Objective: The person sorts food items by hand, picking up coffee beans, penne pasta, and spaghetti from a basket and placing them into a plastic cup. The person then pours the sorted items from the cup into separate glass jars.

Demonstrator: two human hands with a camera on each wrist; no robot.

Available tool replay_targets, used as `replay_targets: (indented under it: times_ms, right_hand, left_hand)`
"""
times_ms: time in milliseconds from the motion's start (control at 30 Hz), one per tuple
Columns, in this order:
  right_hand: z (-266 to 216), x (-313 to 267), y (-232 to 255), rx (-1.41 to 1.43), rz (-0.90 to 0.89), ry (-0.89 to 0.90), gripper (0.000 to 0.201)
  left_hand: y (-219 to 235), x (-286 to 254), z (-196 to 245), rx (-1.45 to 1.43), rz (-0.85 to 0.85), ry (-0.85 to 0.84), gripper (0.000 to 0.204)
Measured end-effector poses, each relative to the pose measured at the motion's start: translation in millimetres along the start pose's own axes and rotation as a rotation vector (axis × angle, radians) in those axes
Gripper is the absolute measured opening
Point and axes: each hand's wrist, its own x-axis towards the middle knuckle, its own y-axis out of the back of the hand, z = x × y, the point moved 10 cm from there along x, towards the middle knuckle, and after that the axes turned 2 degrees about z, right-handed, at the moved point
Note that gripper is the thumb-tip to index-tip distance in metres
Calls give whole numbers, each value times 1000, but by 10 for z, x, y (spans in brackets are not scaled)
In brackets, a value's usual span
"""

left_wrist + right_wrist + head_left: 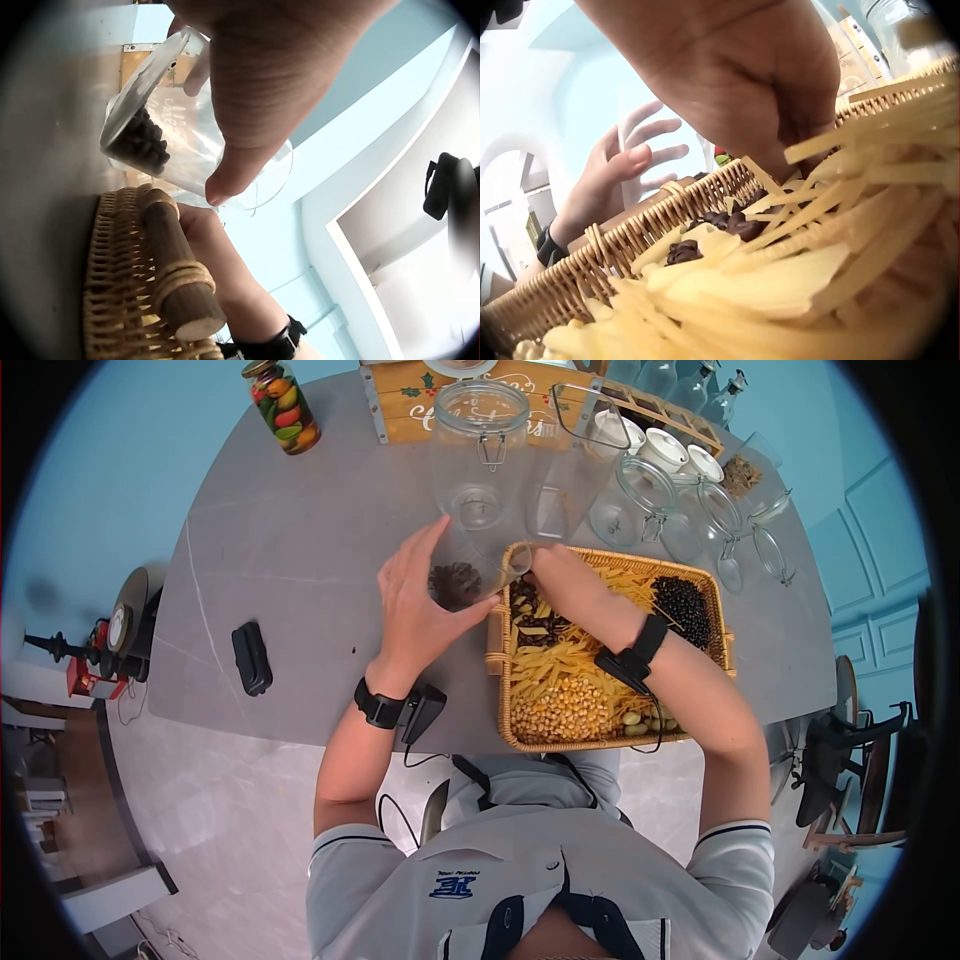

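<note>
My left hand grips a clear jar, fingers on one side and thumb on the other. The jar lies tilted, its mouth toward the basket, and dark brown beans sit in its base end. My right hand reaches down into the far left corner of the wicker basket. Its fingertips are hidden among dark brown beans and strips of yellow pasta, so I cannot tell what they hold. The jar's mouth is close beside this hand, over the basket's left rim.
Corn kernels and black beans also fill the basket. Clear clip-top jars stand behind, near white lidded pots and a wooden crate. A black case lies at left; a jar of colourful fruit stands far left.
</note>
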Motion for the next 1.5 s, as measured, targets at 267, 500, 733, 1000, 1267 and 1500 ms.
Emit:
replay_targets:
  times_ms: [267,500,733,1000,1267,1500]
  right_hand:
    - [14,-15,-70,-21,-15,-43,15]
    - [28,-37,-57,72,-69,-85,11]
    - [124,-87,261,301,-11,-175,16]
    - [20,-115,756,943,65,-302,14]
    - [-680,34,924,645,114,78,20]
    - [-679,32,933,589,101,91,20]
  left_hand:
    - [3,-8,-2,13,5,-8,96]
    - [8,-1,12,9,2,-11,96]
    - [5,-7,25,25,-5,-7,96]
    - [-44,-18,-31,-3,-35,15,98]
    - [-73,-28,-45,-9,-56,25,98]
    - [-75,-33,-53,-13,-51,29,98]
